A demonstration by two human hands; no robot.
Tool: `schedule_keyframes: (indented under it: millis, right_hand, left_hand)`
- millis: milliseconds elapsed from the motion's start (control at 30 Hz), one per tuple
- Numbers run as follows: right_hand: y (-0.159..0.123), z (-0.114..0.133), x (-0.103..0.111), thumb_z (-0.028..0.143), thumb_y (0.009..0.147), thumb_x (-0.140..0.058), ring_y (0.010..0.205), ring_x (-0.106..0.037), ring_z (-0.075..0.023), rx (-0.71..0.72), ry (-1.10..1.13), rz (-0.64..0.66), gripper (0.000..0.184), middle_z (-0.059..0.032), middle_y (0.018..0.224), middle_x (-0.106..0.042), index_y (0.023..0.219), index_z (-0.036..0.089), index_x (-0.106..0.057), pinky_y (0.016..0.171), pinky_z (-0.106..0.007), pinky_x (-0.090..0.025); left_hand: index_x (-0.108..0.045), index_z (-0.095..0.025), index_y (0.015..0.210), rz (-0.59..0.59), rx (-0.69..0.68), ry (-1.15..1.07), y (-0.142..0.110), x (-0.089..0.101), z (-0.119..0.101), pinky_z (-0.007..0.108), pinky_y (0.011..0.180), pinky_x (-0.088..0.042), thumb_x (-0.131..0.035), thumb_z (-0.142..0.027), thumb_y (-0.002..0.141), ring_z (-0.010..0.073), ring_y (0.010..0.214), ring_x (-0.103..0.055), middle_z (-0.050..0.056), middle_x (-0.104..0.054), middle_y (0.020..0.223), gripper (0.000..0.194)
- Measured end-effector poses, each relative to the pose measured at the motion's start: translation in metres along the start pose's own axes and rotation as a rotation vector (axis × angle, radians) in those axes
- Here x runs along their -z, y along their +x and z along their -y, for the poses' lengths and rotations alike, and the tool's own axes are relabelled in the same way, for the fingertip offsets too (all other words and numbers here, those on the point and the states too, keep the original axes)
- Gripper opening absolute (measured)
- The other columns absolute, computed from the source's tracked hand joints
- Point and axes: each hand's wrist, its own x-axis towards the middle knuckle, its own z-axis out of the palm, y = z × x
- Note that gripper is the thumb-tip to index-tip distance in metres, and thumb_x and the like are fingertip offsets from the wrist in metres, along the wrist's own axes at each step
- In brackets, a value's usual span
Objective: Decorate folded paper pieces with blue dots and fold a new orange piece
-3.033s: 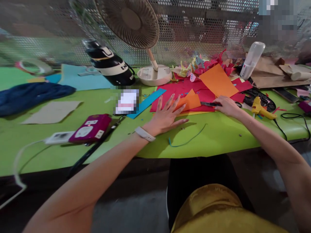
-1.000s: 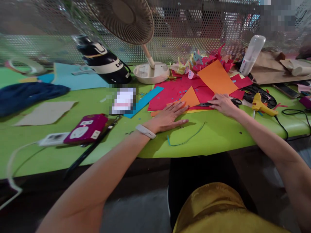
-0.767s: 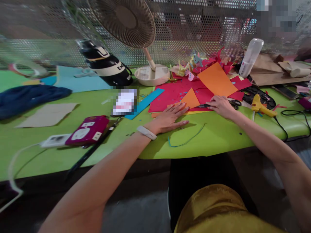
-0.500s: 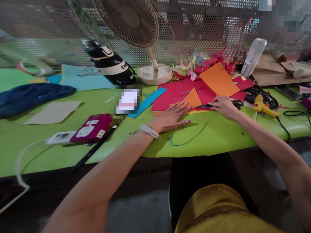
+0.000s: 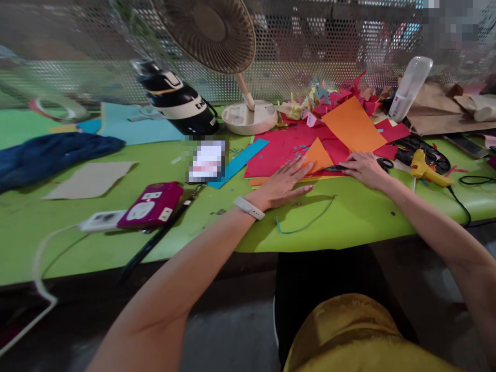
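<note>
My left hand (image 5: 284, 183) lies flat with fingers spread, its fingertips on a triangular piece of orange paper (image 5: 318, 155). Red paper sheets (image 5: 271, 150) lie under that piece, with orange and yellow edges showing along the front. My right hand (image 5: 364, 168) rests low over the papers, fingers stretched to the left and touching the scissors (image 5: 334, 168). The blades stick out left of the fingers and the black handles show behind the hand; the middle is covered. Just behind my right hand is a larger orange sheet (image 5: 353, 125).
A fan (image 5: 250, 116), a black bottle (image 5: 186, 106) and paper scraps (image 5: 329, 101) stand along the back. At right lie a yellow glue gun (image 5: 428, 170) and a clear bottle (image 5: 411, 88). A phone (image 5: 207, 160), blue strip (image 5: 242, 163) and magenta box (image 5: 153, 204) lie left.
The whole view has shifted slightly, so things appear a little further right. My left hand slides slightly over the orange triangle. My right hand stays by the scissors.
</note>
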Motion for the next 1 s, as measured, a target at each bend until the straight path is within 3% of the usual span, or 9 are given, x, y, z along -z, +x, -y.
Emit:
schedule_keyframes:
  millis: [67, 200, 500, 633, 1000]
  right_hand:
    - [-0.001, -0.002, -0.001, 0.033, 0.099, -0.052, 0.113, -0.055, -0.0293, 0.01, -0.004, 0.008, 0.032, -0.0113, 0.119, -0.064, 0.125, 0.027, -0.071, 0.096, -0.044, -0.036]
    - [0.002, 0.0, -0.003, 0.033, 0.099, -0.051, 0.113, -0.055, -0.0297, 0.013, -0.027, 0.006, 0.034, -0.0118, 0.119, -0.064, 0.127, 0.027, -0.069, 0.096, -0.044, -0.036]
    - [0.006, -0.002, -0.006, 0.033, 0.099, -0.052, 0.109, -0.056, -0.0295, 0.077, 0.003, -0.016, 0.033, -0.0127, 0.114, -0.065, 0.125, 0.026, -0.071, 0.095, -0.045, -0.037]
    - [0.004, -0.004, -0.007, 0.035, 0.099, -0.051, 0.108, -0.055, -0.0299, 0.082, 0.021, -0.026, 0.033, -0.0118, 0.114, -0.065, 0.124, 0.029, -0.072, 0.093, -0.045, -0.037]
    - [0.007, 0.013, -0.009, 0.033, 0.099, -0.053, 0.105, -0.055, -0.0271, 0.092, 0.023, -0.019, 0.033, -0.0119, 0.11, -0.065, 0.125, 0.022, -0.071, 0.091, -0.042, -0.034]
  left_hand:
    - [-0.015, -0.019, 0.161, -0.019, 0.028, 0.011, -0.004, 0.002, 0.007, 0.044, 0.125, 0.0, -0.01, -0.075, 0.094, 0.0237, 0.156, 0.002, 0.01, -0.004, 0.169, 0.088]
    - [-0.014, -0.02, 0.161, 0.066, 0.027, 0.042, -0.01, 0.0, 0.016, 0.045, 0.125, -0.002, -0.011, -0.072, 0.096, 0.0223, 0.156, -0.002, 0.011, -0.008, 0.169, 0.083]
    - [-0.012, -0.022, 0.161, 0.11, 0.076, 0.127, -0.008, 0.001, 0.011, 0.043, 0.124, -0.003, -0.019, -0.063, 0.1, 0.0245, 0.156, -0.007, 0.008, -0.007, 0.169, 0.074]
    - [-0.014, -0.021, 0.161, 0.1, 0.063, 0.138, -0.008, 0.0, 0.012, 0.043, 0.124, -0.003, -0.02, -0.061, 0.101, 0.0251, 0.156, -0.006, 0.009, -0.009, 0.169, 0.073]
    - [-0.015, -0.022, 0.161, 0.063, 0.023, 0.078, -0.008, -0.003, 0.016, 0.048, 0.124, -0.005, -0.022, -0.065, 0.099, 0.027, 0.156, -0.009, 0.011, -0.011, 0.169, 0.076]
